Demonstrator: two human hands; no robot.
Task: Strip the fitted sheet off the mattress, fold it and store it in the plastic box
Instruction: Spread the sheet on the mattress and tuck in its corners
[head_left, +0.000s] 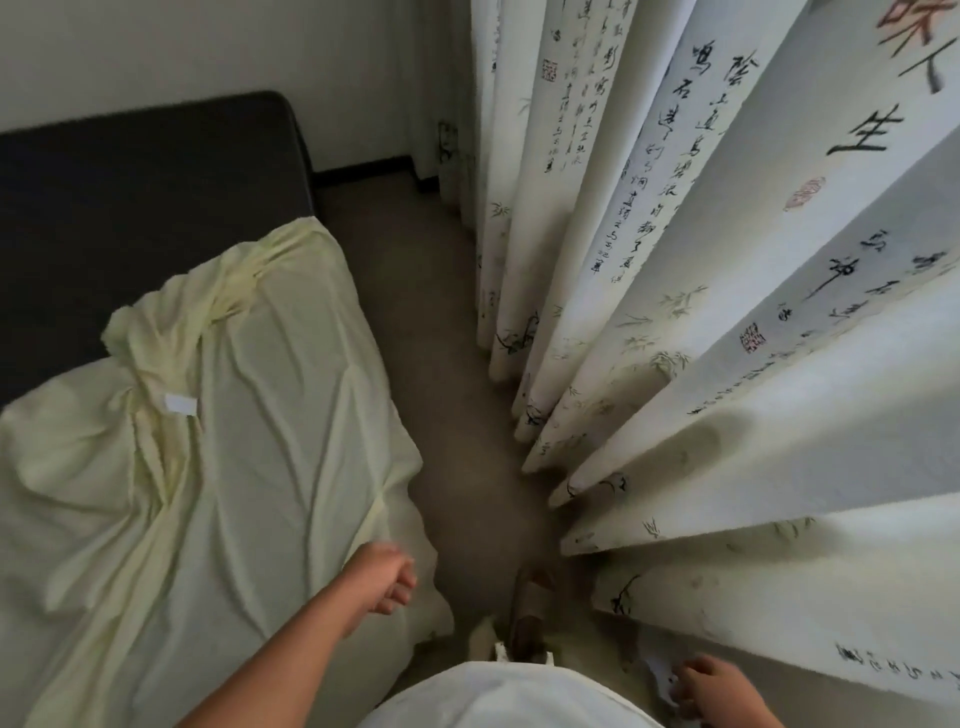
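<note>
Right hand (709, 686) low beside the curtain (727, 322), fingers loosely curled, gripping nothing. Left hand (387, 577) reaches over the bed's near edge, fingers closed — whether they pinch cloth, cannot tell; probably placed to drag the hem free. Fitted sheet (218, 441) lies rumpled, already peeled off the far corner, exposing dark mattress (145, 182). Plastic box not visible.

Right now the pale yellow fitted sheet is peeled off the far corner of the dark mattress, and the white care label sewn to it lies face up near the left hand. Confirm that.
One detail is wrong. In the head view, the white care label lies far up the pale yellow fitted sheet, well away from the left hand. The far corner of the dark mattress is indeed bare.
</note>
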